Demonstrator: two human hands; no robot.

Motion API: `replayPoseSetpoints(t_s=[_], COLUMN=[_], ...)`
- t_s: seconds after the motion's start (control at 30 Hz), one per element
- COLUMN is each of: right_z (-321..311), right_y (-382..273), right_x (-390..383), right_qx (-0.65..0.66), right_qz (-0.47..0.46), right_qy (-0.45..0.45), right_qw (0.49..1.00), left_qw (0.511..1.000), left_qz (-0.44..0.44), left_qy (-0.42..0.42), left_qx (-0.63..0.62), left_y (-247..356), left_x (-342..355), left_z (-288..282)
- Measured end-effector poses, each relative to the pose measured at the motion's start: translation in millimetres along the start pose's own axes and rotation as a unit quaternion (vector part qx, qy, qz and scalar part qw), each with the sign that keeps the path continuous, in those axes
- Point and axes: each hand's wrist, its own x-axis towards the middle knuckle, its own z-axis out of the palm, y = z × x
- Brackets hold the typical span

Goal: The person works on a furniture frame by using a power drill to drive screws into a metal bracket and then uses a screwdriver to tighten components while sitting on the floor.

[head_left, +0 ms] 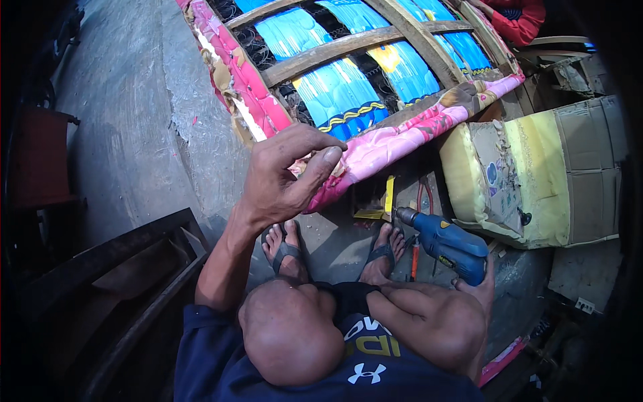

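My left hand (284, 171) is raised over the near corner of an upholstered frame (395, 144) covered in pink fabric. Its thumb and forefinger come together in a pinch; whatever is between them, if anything, is too small to make out. Low on the right, my right hand (481, 285) grips a blue power drill (450, 244), its fingers mostly hidden behind the tool. The drill's chuck points left and away from me, toward a small yellow-edged box (375, 213) on the floor. Wooden slats (341, 50) and blue patterned cloth (338, 90) fill the frame's underside.
Red-handled pliers (426, 194) and an orange-handled tool (414, 260) lie near my right foot. To the right stands a yellow foam block with cardboard (529, 167). A dark wooden frame (140, 268) is at my left. Another person's red sleeve (521, 23) shows at the far right.
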Motion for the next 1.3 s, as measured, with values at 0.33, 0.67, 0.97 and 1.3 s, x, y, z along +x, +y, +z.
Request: replayPoseSetpoints(t_s=[0.33,0.67,0.97,1.3], right_z=[-106.2,-6.3,10.1,9.4], right_y=[-24.5,-133.4,-130.4,-122.8], right_x=[10.9,70.8,80.6,73.2], right_qx=[0.007,-0.166,-0.235,-0.226], right_qz=[0.031,-0.312,-0.299,-0.285], right_qy=[0.227,-0.075,-0.091,-0.097], right_qw=[0.973,0.932,0.92,0.927], left_qw=[0.964,0.961,0.964,0.97], left_qz=[0.044,0.027,0.015,0.023], left_qy=[-0.188,-0.081,-0.051,-0.026], left_qx=[-0.186,-0.262,-0.262,-0.241], left_y=[36.9,29.7,13.1,11.5], left_x=[68.3,56.1,53.9,46.9], left_z=[1.7,4.4,11.9,9.1])
